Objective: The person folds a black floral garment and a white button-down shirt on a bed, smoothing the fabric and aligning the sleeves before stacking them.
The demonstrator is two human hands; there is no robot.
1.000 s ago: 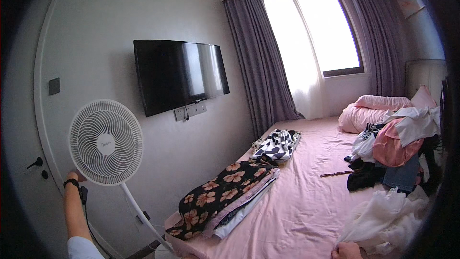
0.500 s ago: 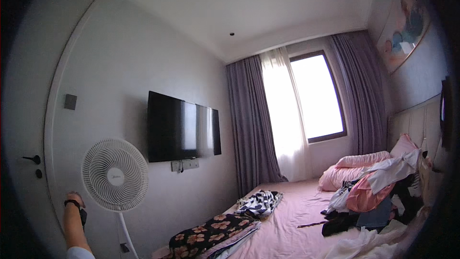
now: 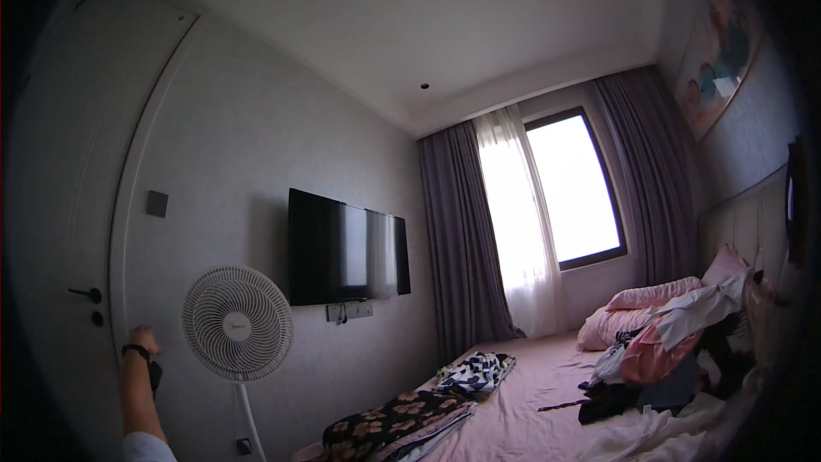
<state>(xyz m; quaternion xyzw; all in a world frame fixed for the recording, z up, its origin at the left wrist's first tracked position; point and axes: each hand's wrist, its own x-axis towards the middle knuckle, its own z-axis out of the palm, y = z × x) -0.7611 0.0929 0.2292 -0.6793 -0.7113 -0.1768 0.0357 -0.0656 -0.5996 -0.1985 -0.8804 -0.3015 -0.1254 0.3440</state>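
From the lower left my left forearm reaches up in front of the grey wall, with my left hand [image 3: 147,340] between the door edge and the white fan. A black band [image 3: 134,349] circles the wrist, and a dark object [image 3: 156,375] sits against its right side; its kind is unclear. The fingers are small, dim and mostly turned away, so their pose cannot be read. Nearest on the right is the round white fan [image 3: 237,325] on a white pole, apart from the hand. To the left is the grey door [image 3: 60,205] with a black handle [image 3: 85,294]. My right hand is out of view.
A pink-sheeted bed [image 3: 534,385] holds folded flowered fabric [image 3: 393,419], a black-and-white patterned cloth [image 3: 475,374], and a heap of clothes [image 3: 671,351] by pink bedding. A television [image 3: 349,248] hangs above a socket strip [image 3: 349,312]. Purple curtains [image 3: 466,231] flank the window.
The view has tilted up and turned slightly left, so the room sits lower and further right. My left hand stays between door and fan, slightly higher in the picture.
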